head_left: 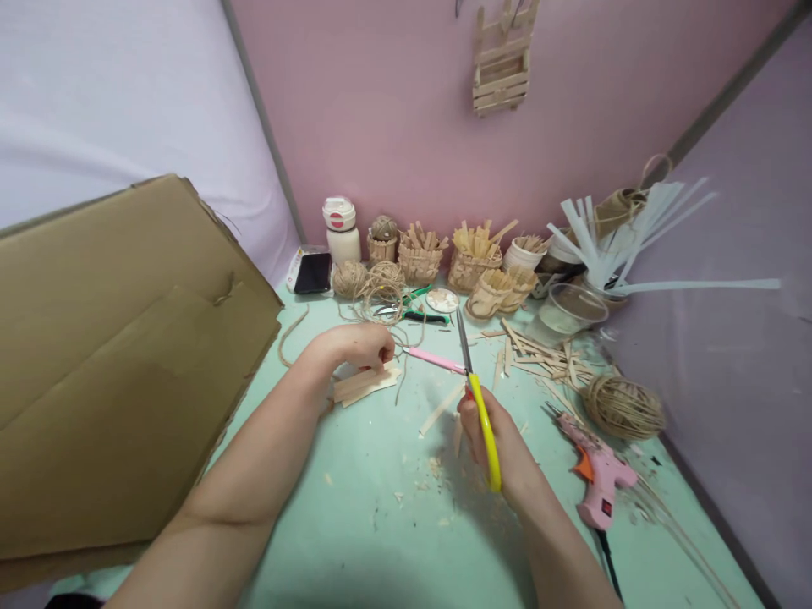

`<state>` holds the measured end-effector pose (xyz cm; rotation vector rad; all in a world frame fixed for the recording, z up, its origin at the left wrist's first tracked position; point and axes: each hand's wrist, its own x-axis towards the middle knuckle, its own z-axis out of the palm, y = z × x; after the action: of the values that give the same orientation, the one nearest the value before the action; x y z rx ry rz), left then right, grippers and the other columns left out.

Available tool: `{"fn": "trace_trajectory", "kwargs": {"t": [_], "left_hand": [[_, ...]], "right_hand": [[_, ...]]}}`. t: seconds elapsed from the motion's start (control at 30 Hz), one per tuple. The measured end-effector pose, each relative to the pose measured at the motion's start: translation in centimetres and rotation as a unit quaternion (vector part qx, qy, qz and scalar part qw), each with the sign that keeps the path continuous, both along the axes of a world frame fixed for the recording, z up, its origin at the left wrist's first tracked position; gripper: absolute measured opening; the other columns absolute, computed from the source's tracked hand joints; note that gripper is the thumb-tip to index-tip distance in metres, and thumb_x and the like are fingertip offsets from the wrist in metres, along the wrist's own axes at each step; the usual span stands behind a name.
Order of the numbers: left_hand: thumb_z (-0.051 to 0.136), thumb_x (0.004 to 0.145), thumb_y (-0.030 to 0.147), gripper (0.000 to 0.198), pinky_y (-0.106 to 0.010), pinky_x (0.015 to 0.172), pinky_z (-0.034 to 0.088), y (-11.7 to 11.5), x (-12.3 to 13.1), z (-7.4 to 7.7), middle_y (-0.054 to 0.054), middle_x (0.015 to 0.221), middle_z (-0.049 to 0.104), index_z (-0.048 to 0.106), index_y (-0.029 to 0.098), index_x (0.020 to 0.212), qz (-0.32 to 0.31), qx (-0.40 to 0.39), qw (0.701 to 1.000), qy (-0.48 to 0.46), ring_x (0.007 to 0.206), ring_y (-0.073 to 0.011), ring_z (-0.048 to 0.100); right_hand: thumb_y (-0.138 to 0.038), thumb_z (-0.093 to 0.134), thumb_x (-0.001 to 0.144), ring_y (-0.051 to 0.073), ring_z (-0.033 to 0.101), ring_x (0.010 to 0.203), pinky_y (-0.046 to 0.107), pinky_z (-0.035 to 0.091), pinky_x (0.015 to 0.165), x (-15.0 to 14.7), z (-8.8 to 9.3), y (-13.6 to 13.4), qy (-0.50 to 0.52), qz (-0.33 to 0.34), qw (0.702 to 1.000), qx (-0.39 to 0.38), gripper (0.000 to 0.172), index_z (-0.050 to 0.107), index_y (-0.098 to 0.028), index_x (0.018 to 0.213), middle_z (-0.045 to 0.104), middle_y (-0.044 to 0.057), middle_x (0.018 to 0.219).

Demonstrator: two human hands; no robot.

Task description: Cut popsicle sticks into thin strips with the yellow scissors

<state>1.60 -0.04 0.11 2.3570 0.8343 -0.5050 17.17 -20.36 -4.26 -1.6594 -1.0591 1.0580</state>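
Note:
My right hand [491, 436] grips a pair of scissors [485, 431] with a yellow handle, the blades pointing up and away from me. Over a small stack of flat wooden strips [363, 387], left of centre, my left hand [366, 345] is closed with its fingers curled down to the wood. What those fingers hold, if anything, is hidden. A pink pen-like tool [435, 359] lies between the hands, its right end behind the scissors. Near my right hand a loose wooden strip [441, 410] rests on the green tabletop [355, 516], among small wood scraps.
A large cardboard sheet [127, 364] stands at the left. Twine coils [384, 288], green-handled pliers [425, 317] and woven baskets of sticks [422, 258] line the back. On the right are a plastic cup [571, 313], a twine ball [622, 408] and a pink glue gun [600, 478].

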Motion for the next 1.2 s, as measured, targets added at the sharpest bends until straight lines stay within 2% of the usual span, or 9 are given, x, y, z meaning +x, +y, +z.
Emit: {"fn": "trace_trajectory", "kwargs": {"t": [0.27, 0.47, 0.6, 0.73, 0.83, 0.9, 1.03, 1.1, 1.2], "left_hand": [[0.057, 0.061, 0.009, 0.026, -0.020, 0.052, 0.036, -0.6, 0.6, 0.3, -0.002, 0.074, 0.068, 0.068, 0.017, 0.083, 0.030, 0.057, 0.997, 0.053, 0.059, -0.0122, 0.057], [0.054, 0.067, 0.012, 0.019, -0.022, 0.056, 0.035, 0.1, -0.1, 0.9, -0.004, 0.077, 0.069, 0.070, 0.018, 0.078, 0.092, 0.140, 0.986, 0.006, 0.066, -0.0143, 0.057], [0.056, 0.069, 0.016, 0.015, -0.022, 0.058, 0.036, 1.3, -1.2, 0.6, -0.002, 0.077, 0.069, 0.070, 0.018, 0.074, 0.137, 0.163, 0.976, -0.036, 0.069, -0.0133, 0.058], [0.058, 0.073, 0.033, 0.022, -0.023, 0.054, 0.036, 2.9, -2.7, -0.2, -0.002, 0.062, 0.065, 0.067, 0.016, 0.062, 0.208, 0.170, 0.960, -0.077, 0.059, -0.0138, 0.057], [0.052, 0.078, 0.037, 0.028, -0.024, 0.061, 0.042, 4.4, -3.9, -1.1, -0.005, 0.067, 0.068, 0.068, 0.016, 0.069, 0.277, 0.191, 0.934, -0.123, 0.065, -0.0161, 0.060], [0.049, 0.080, 0.025, 0.024, -0.025, 0.075, 0.044, 5.5, -4.7, -1.8, -0.008, 0.092, 0.070, 0.067, 0.015, 0.091, 0.339, 0.230, 0.898, -0.159, 0.085, -0.0186, 0.063], [0.043, 0.074, 0.005, 0.060, -0.041, 0.098, 0.036, 8.0, -6.4, -3.3, -0.017, 0.131, 0.053, 0.039, 0.014, 0.134, 0.455, 0.300, 0.815, -0.197, 0.122, -0.0274, 0.046], [0.044, 0.071, 0.001, 0.068, -0.045, 0.103, 0.031, 9.1, -7.2, -4.1, -0.015, 0.133, 0.052, 0.035, 0.017, 0.137, 0.472, 0.308, 0.799, -0.210, 0.129, -0.0282, 0.039], [0.047, 0.067, -0.002, 0.069, -0.045, 0.107, 0.026, 10.5, -8.0, -4.7, -0.011, 0.126, 0.059, 0.043, 0.023, 0.132, 0.468, 0.303, 0.799, -0.228, 0.128, -0.0272, 0.040]], "right_hand": [[-0.062, 0.042, 0.084, 0.008, 0.032, 0.042, 0.019, 0.026, 0.037, -0.1, 0.8, -0.1, 0.008, -0.023, 1.000, -0.001, 0.042, 0.041, -0.021, 0.073, 0.037, -0.008, 0.053], [-0.070, 0.040, 0.082, 0.009, 0.036, 0.046, 0.018, 0.028, 0.038, 0.3, -0.8, 0.0, 0.022, -0.024, 0.999, -0.002, 0.048, 0.043, -0.022, 0.081, 0.038, -0.007, 0.058], [-0.073, 0.039, 0.080, 0.008, 0.029, 0.044, 0.017, 0.026, 0.035, 0.4, -2.1, 0.2, 0.023, -0.037, 0.999, -0.006, 0.051, 0.043, -0.022, 0.082, 0.031, -0.008, 0.058], [-0.070, 0.042, 0.081, 0.010, 0.038, 0.050, 0.017, 0.029, 0.038, 0.4, -2.4, 0.2, 0.038, -0.035, 0.999, 0.013, 0.048, 0.043, -0.022, 0.078, 0.040, -0.004, 0.063], [-0.067, 0.041, 0.083, 0.010, 0.035, 0.049, 0.018, 0.028, 0.038, 0.5, -2.2, 0.2, 0.029, -0.022, 0.999, 0.016, 0.046, 0.042, -0.022, 0.076, 0.037, -0.005, 0.061], [-0.068, 0.040, 0.083, 0.009, 0.033, 0.048, 0.018, 0.026, 0.039, 0.4, -2.0, 0.2, 0.015, -0.018, 1.000, 0.019, 0.047, 0.043, -0.021, 0.076, 0.035, -0.005, 0.060], [-0.070, 0.042, 0.080, 0.009, 0.031, 0.048, 0.020, 0.026, 0.041, 0.0, -1.8, 0.5, 0.013, -0.028, 0.998, 0.047, 0.050, 0.043, -0.021, 0.073, 0.035, -0.006, 0.060], [-0.070, 0.042, 0.081, 0.010, 0.032, 0.049, 0.021, 0.028, 0.043, -0.2, -1.7, 0.5, 0.017, -0.031, 0.998, 0.059, 0.050, 0.043, -0.021, 0.071, 0.035, -0.006, 0.058], [-0.068, 0.042, 0.082, 0.011, 0.036, 0.053, 0.023, 0.032, 0.049, -0.3, -1.5, 0.5, -0.007, -0.022, 0.997, 0.067, 0.048, 0.042, -0.021, 0.069, 0.036, -0.005, 0.060]]}}
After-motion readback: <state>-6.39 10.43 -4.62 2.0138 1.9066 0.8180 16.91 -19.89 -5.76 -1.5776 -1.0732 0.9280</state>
